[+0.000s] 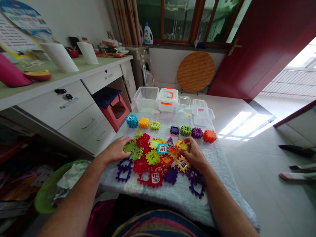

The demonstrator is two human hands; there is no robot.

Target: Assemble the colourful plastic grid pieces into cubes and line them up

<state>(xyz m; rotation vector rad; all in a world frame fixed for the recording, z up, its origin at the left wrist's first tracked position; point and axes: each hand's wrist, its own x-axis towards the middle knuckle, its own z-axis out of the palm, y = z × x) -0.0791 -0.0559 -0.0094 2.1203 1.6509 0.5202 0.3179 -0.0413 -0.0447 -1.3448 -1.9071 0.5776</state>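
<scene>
Loose interlocking plastic building tiles with notched edges lie in a heap on the cloth-covered table. At the heap's left side, my left hand has its fingers curled on the edge of a green tile. My right hand is at the other side, thumb and fingers closed about a yellow tile. Between them are a lime tile, a blue tile with a white window and several red tiles. Nearer my body lie a dark purple tile and a purple frame tile.
Behind the heap stand same-coloured stacks, among them a blue stack and an orange stack. Clear plastic boxes line the far edge, one an open box, one a lidded box. A red stool and a green basket are left.
</scene>
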